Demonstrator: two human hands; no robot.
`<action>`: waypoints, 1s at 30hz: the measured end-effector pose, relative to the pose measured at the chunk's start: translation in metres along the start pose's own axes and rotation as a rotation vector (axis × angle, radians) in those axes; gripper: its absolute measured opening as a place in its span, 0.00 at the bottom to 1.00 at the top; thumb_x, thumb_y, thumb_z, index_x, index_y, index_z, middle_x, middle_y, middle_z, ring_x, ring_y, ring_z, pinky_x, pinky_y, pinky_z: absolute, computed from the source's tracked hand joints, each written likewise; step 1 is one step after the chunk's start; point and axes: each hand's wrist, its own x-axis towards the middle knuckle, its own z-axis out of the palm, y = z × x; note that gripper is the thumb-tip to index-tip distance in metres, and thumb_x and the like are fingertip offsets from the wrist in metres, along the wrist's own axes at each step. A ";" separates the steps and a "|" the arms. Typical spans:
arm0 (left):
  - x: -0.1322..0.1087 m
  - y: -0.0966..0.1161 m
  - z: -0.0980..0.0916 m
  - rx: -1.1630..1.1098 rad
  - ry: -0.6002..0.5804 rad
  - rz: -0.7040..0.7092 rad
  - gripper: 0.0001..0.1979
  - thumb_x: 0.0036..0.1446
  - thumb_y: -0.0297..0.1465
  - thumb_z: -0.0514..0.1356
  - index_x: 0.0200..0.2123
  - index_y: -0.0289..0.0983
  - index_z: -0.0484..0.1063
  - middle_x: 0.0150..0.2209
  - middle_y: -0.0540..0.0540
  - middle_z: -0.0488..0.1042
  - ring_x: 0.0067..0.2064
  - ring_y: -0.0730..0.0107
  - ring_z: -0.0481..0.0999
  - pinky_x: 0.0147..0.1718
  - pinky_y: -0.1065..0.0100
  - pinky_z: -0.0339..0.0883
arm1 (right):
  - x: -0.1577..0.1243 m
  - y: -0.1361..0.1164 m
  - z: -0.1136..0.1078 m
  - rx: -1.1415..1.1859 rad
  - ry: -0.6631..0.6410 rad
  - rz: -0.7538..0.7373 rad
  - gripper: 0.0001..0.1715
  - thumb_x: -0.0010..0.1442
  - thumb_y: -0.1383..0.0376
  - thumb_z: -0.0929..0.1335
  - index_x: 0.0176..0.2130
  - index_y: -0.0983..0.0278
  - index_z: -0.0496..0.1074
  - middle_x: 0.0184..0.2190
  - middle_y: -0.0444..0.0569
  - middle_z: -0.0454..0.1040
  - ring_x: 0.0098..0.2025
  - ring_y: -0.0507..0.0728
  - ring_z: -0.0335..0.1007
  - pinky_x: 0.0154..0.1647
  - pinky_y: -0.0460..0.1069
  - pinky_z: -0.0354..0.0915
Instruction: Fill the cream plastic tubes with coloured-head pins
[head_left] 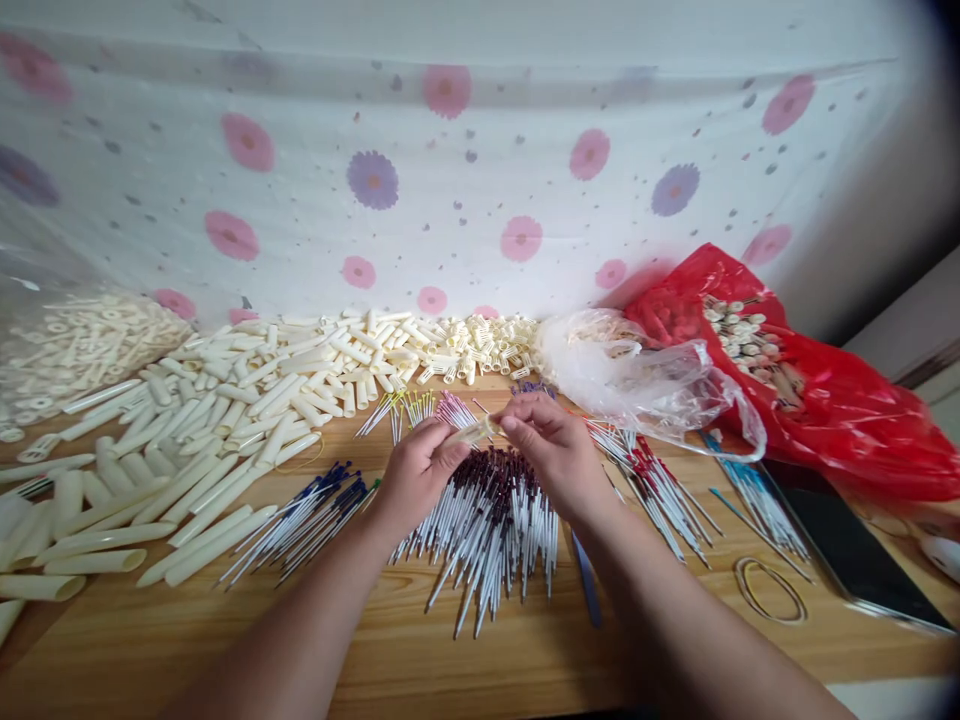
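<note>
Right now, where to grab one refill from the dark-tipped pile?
Probably pinch a white tail of the dark-tipped refills, coming from the near side: tails fan apart with gaps, while dark tips bunch beneath the left hand and right hand pinching a clear tube.

Matt wood table [465, 660]; glossy red plastic bag [847, 410].

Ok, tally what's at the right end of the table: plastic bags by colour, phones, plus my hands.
Red plastic bag: 1
Clear plastic bag: 1
Dark phone: 1
Hands: 2, left hand and right hand, both pinching one pale tube
Total: 5
</note>
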 end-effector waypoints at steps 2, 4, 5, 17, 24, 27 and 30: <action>-0.001 -0.002 0.002 -0.155 -0.034 -0.101 0.18 0.60 0.44 0.52 0.33 0.35 0.70 0.25 0.51 0.65 0.28 0.71 0.65 0.28 0.71 0.59 | 0.016 0.012 -0.020 -0.126 0.057 0.115 0.17 0.59 0.57 0.64 0.40 0.65 0.74 0.36 0.51 0.75 0.37 0.53 0.70 0.40 0.50 0.66; -0.001 -0.003 0.004 -0.270 -0.038 -0.164 0.20 0.60 0.46 0.51 0.34 0.35 0.70 0.23 0.52 0.63 0.25 0.73 0.62 0.26 0.72 0.57 | 0.035 0.027 -0.046 -0.358 0.052 0.254 0.22 0.63 0.59 0.58 0.48 0.67 0.71 0.40 0.53 0.76 0.37 0.52 0.71 0.39 0.48 0.66; -0.002 -0.003 0.004 -0.306 -0.029 -0.176 0.21 0.60 0.47 0.51 0.33 0.35 0.70 0.22 0.53 0.62 0.24 0.73 0.61 0.25 0.72 0.56 | 0.042 0.036 -0.058 -0.416 0.034 0.282 0.21 0.63 0.61 0.59 0.48 0.68 0.72 0.39 0.53 0.76 0.36 0.52 0.72 0.39 0.47 0.66; -0.003 -0.004 0.002 -0.314 0.022 -0.184 0.22 0.56 0.50 0.54 0.32 0.36 0.69 0.22 0.53 0.59 0.26 0.72 0.59 0.25 0.72 0.54 | 0.068 0.094 -0.063 -1.125 -0.384 0.556 0.18 0.63 0.60 0.65 0.50 0.65 0.67 0.50 0.52 0.69 0.47 0.57 0.69 0.47 0.56 0.68; -0.003 -0.005 0.001 -0.350 0.002 -0.161 0.20 0.58 0.48 0.54 0.30 0.36 0.67 0.22 0.54 0.57 0.25 0.75 0.57 0.24 0.74 0.52 | 0.074 0.096 -0.058 -1.173 -0.370 0.596 0.18 0.62 0.60 0.66 0.50 0.65 0.67 0.49 0.52 0.69 0.47 0.57 0.69 0.46 0.56 0.68; -0.003 -0.005 0.001 -0.353 -0.007 -0.155 0.19 0.57 0.47 0.55 0.30 0.36 0.67 0.22 0.55 0.57 0.24 0.76 0.58 0.24 0.73 0.51 | 0.072 0.093 -0.060 -1.129 -0.325 0.595 0.17 0.62 0.60 0.65 0.50 0.64 0.68 0.49 0.52 0.69 0.47 0.57 0.69 0.46 0.55 0.68; -0.002 -0.003 0.002 -0.381 0.003 -0.163 0.17 0.55 0.46 0.58 0.30 0.36 0.68 0.23 0.54 0.62 0.26 0.75 0.61 0.27 0.73 0.54 | 0.066 0.082 -0.058 -1.036 -0.251 0.563 0.15 0.62 0.60 0.66 0.46 0.66 0.69 0.45 0.51 0.71 0.45 0.56 0.70 0.44 0.54 0.69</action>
